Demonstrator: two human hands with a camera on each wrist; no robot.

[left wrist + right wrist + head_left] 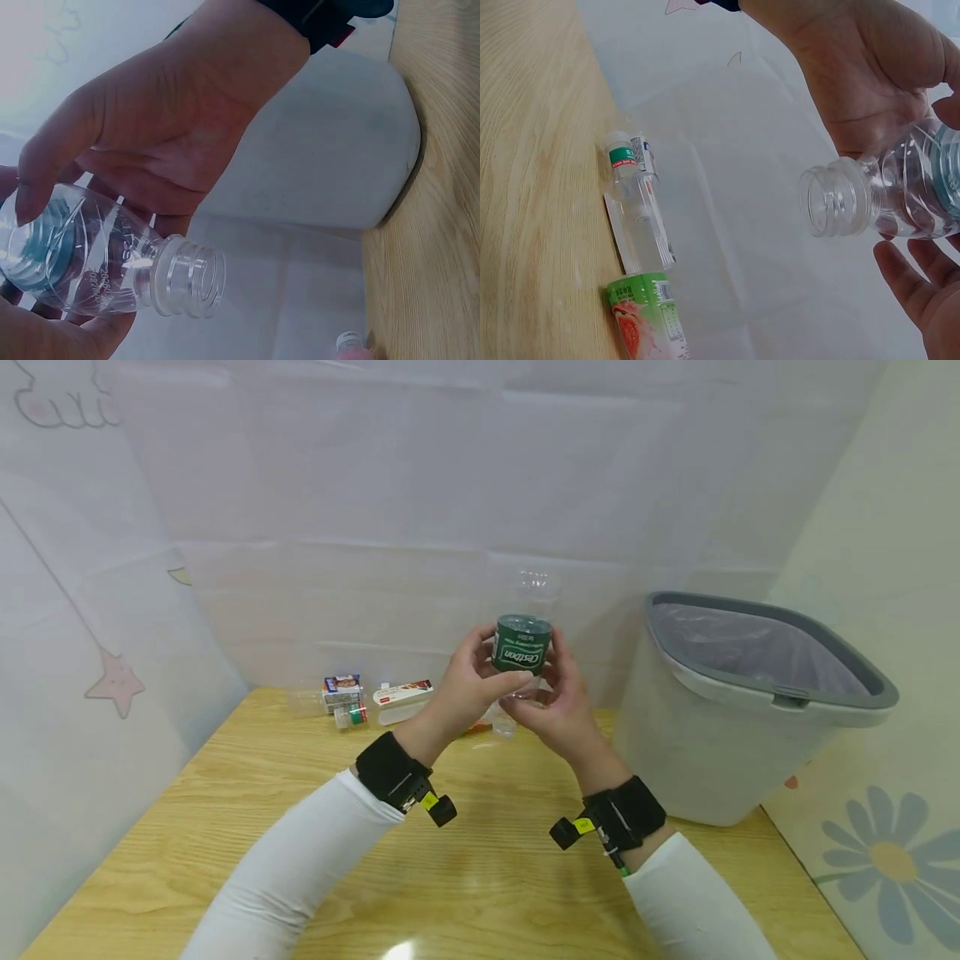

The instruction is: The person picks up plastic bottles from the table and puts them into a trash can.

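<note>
Nearest the lens: two white sleeves with black wrist straps, reaching in from 6 o'clock over the wooden table [247,793]. Above them, held up near frame centre, a clear plastic bottle [522,647] with a dark green label, inverted, neck pointing down toward the table and mouth uncapped, as shown plainly by the open threaded neck [189,276] in the left wrist view. Left hand [468,681] wrapped round the bottle body at 9 o'clock of it, thumb across the label; right hand [551,706] cupping the lower shoulder and neck from 4 o'clock, fingers only loosely curved, touching rather than clamping. Judged best handled by gripping the body firmly with the left, keeping the label clear of the thumb if peeling, and keeping the thin wall from buckling under pressure. At 3 o'clock, a grey-rimmed waste bin [750,710] lined with a bag, standing on the table, near enough for a short swing. At 10 o'clock against the back sheet, a small carton [341,689], a small capped bottle [351,716] and a flat white pack [403,693], well apart from the hands.
</note>
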